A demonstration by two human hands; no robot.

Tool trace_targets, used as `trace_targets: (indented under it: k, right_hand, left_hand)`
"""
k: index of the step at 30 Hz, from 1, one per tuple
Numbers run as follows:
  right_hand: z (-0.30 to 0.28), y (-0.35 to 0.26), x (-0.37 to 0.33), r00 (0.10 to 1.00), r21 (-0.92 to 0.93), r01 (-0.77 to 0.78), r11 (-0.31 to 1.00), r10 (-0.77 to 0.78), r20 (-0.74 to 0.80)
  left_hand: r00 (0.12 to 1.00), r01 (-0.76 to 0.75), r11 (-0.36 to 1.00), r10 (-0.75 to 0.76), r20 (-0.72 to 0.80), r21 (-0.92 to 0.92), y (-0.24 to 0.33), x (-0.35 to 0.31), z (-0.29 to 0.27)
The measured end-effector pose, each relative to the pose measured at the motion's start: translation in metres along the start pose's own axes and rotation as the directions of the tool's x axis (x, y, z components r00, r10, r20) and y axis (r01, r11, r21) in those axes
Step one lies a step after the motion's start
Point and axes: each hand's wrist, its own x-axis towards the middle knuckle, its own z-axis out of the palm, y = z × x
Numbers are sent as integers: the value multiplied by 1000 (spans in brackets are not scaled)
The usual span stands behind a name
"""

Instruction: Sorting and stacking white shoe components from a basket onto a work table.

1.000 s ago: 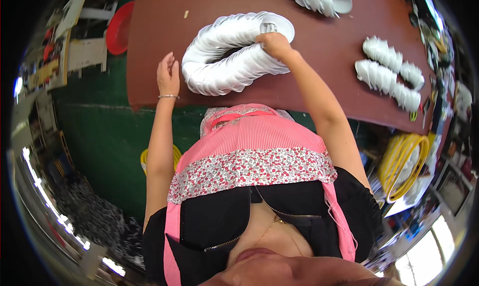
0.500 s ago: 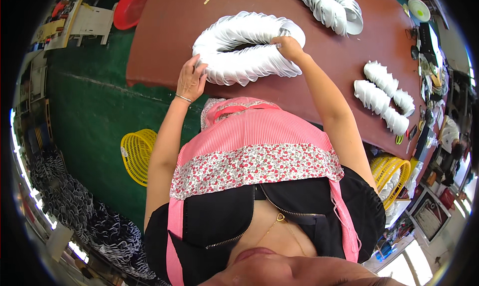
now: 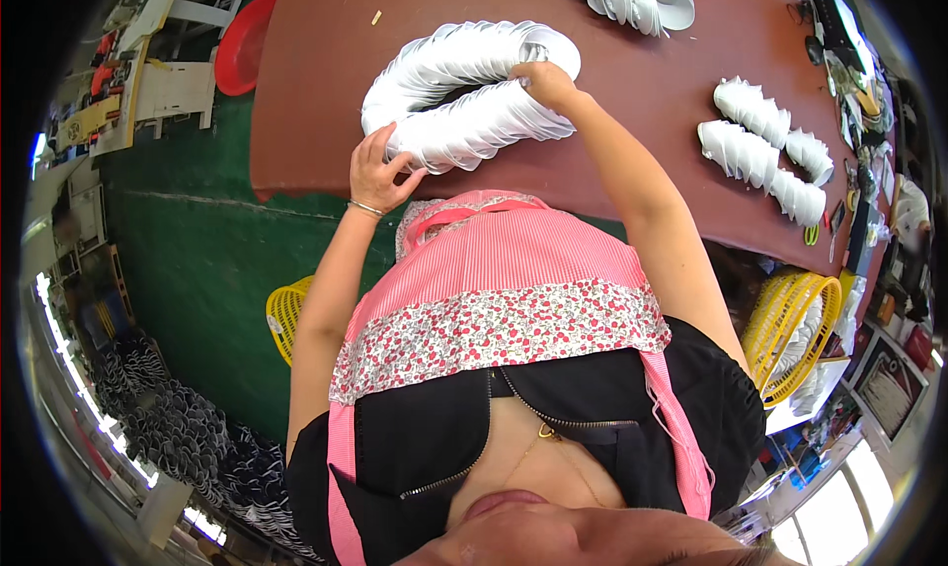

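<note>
A long stack of nested thin white pieces [image 3: 464, 136] lies bent into a U on the table, its two ends toward the right. My left hand [image 3: 380, 171] rests against the near left curve of this stack, fingers spread and thumb apart. At the right ends, my right hand [image 3: 543, 82] is closed with its fingertips tucked between the two arms of the U, gripping the stack's edge. A small greyish patch shows beside those fingertips; what it is I cannot make out.
The reddish-brown table [image 3: 316, 92] holds another white stack [image 3: 632, 3] at the far side and shorter white stacks [image 3: 750, 151] at right. Green-handled scissors [image 3: 811, 235] lie near its right edge. Yellow baskets [image 3: 790, 319] stand on both sides; a red basin [image 3: 244, 47] is at left.
The whole view has shifted slightly. My left hand has slid a little along the near side of the stack, thumb further out; my right hand stays at the stack's right end.
</note>
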Motion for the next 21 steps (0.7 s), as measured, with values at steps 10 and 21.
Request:
trace_targets:
  k: [10,21]
  right_hand:
    - [1,1,-1,1000,14,2,1000,-1,-7]
    - [2,-8,-3,999,20,27,999,-26,-18]
  left_hand:
    - [982,179,983,-181,56,41,14,1,16]
    - [979,6,1000,-8,204,12,21,12,19]
